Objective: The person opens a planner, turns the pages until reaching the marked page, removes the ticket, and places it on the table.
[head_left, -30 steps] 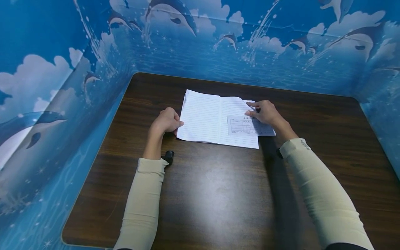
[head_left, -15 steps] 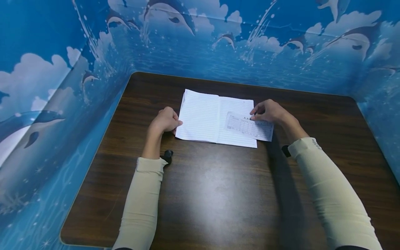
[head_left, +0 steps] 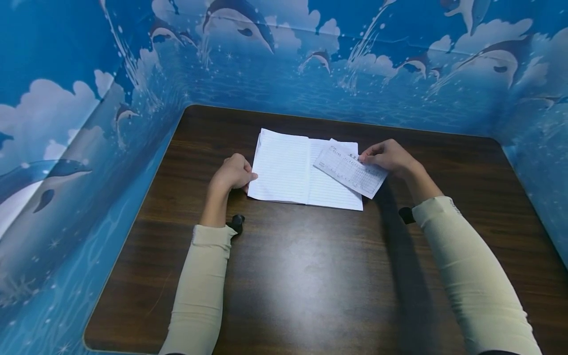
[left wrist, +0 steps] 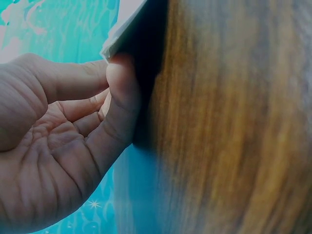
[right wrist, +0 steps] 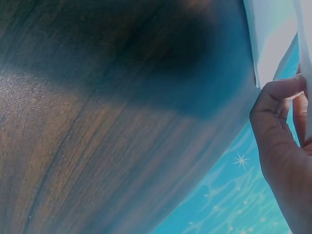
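An open notebook (head_left: 284, 167) with ruled pages lies toward the back of the table. My left hand (head_left: 232, 173) pinches its left edge, and in the left wrist view the thumb and forefinger hold the notebook's corner (left wrist: 119, 41). Over the right page, a printed form slip (head_left: 348, 170) with a table grid is tilted, its lower right corner reaching past the page. My right hand (head_left: 388, 157) pinches the slip near its upper right edge. In the right wrist view, thumb and fingers of the right hand (right wrist: 285, 122) close on white paper at the frame's edge.
The dark wood table (head_left: 301, 276) has rounded corners. A blue curtain (head_left: 284, 84) printed with dolphins stands behind it and along its left side. Small black wrist cameras sit at both cuffs, the left camera (head_left: 237, 223) beside the forearm.
My right hand has drawn the form slip off the right page, moving slightly right, and the slip has turned clockwise. The lifted right page now lies flat. My left hand stays at the notebook's edge.
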